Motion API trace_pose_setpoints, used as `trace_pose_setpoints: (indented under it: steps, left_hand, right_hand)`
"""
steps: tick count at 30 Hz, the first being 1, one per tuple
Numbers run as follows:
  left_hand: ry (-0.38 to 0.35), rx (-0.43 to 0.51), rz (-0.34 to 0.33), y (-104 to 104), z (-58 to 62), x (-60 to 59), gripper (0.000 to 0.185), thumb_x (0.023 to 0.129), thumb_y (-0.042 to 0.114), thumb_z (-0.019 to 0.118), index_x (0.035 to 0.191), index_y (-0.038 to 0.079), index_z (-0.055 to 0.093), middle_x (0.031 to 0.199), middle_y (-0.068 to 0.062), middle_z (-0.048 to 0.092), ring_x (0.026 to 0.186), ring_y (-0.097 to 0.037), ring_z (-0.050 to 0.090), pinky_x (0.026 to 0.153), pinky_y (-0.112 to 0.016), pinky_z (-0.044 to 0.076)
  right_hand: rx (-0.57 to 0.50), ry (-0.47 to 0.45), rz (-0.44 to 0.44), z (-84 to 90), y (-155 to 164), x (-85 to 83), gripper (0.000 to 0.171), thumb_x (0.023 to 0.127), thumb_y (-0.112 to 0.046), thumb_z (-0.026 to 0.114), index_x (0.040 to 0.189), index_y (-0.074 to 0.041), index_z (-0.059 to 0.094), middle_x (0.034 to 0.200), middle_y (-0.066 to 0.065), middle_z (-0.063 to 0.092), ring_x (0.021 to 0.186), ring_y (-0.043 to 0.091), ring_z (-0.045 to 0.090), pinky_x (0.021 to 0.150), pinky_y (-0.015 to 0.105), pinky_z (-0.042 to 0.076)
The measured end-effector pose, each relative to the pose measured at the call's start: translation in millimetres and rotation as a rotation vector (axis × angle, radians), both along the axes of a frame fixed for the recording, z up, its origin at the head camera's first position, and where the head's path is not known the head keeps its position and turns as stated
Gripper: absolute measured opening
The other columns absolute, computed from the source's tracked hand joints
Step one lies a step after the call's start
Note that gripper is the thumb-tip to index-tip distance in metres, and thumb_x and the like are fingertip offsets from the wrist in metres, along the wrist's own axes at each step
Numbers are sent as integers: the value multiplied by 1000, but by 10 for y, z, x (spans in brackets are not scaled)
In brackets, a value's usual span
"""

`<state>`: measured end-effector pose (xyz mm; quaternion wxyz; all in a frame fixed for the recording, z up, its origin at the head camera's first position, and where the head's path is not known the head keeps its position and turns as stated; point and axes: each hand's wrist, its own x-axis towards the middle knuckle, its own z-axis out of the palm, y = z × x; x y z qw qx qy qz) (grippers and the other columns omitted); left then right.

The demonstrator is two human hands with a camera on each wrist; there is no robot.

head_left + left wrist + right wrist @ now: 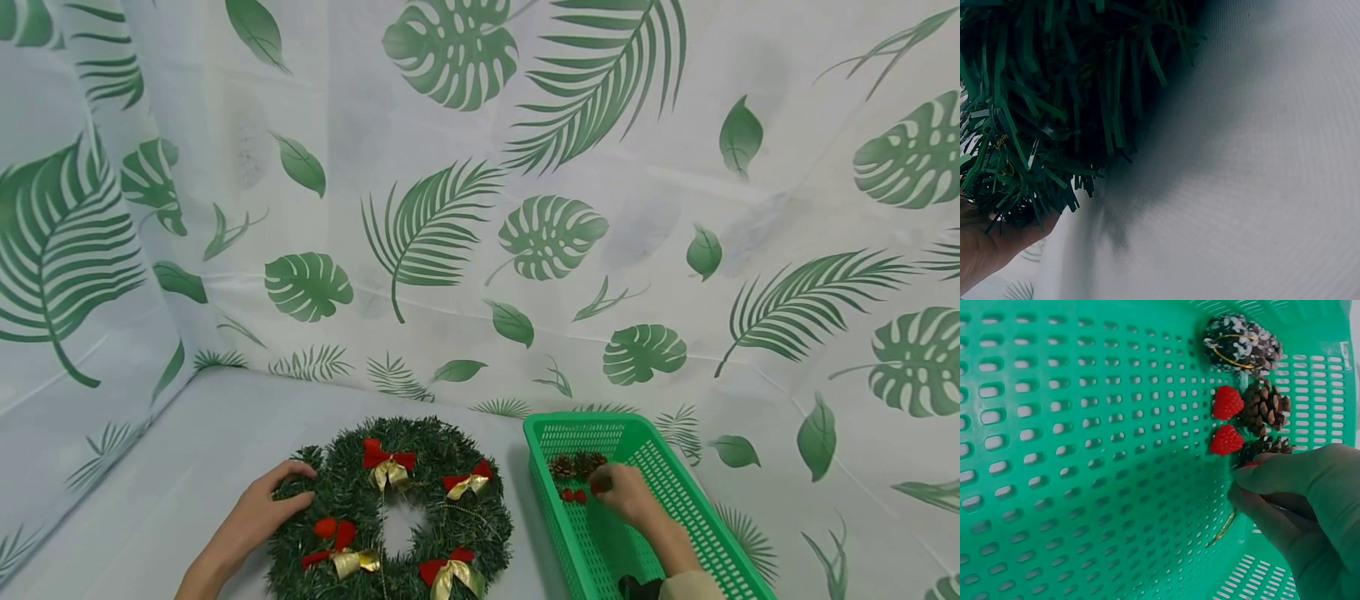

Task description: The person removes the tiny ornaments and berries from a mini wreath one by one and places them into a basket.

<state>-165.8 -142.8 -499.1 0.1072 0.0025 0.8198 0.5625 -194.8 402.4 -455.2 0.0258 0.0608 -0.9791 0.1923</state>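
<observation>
A green wreath (pixel 472 533) lies on the table, trimmed with red bows, gold bells and ribbon. At its left edge my left hand (pixel 262 508) holds some of the greenery between thumb and fingers. In the left wrist view, part of that hand (pixel 1004 247) shows under the wreath's dark sprigs (pixel 1072 94). My right hand (pixel 626 496) reaches into the green basket (pixel 555 533). Its thumb and finger pinch a red berry (pixel 1252 464), mostly hidden by the fingertips. Close by lie two more red raspberries (pixel 1227 403) and a brown pinecone (pixel 1264 407).
A snow-tipped pinecone (pixel 1241 344) with a gold loop lies at the basket's far end. A gold cord (pixel 1224 528) trails below the right fingertips. The basket stands right of the wreath, near a leaf-print cloth backdrop (pixel 450 333).
</observation>
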Motion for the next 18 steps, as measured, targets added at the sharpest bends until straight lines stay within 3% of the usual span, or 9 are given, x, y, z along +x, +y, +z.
trace_pose_setpoints:
  steps: [8,18]
  left_hand:
    - [5,-7,4,-11,-5,-1,40,99,28,69,132,7,59,146,-22,54,139,-51,43,94,-55,54]
    - [-3,3,12,10,26,12,40,99,27,70,131,7,60,146,-22,53,139,-51,43,94,-55,55]
  right_hand:
    - [-1,-20,14,-94,7,-64,21,78,15,74,95,3,75,86,11,74,76,23,69,62,33,59]
    - [32,-12,44,-135,10,-93,22,76,16,74,92,2,76,83,9,74,74,20,68,61,30,58]
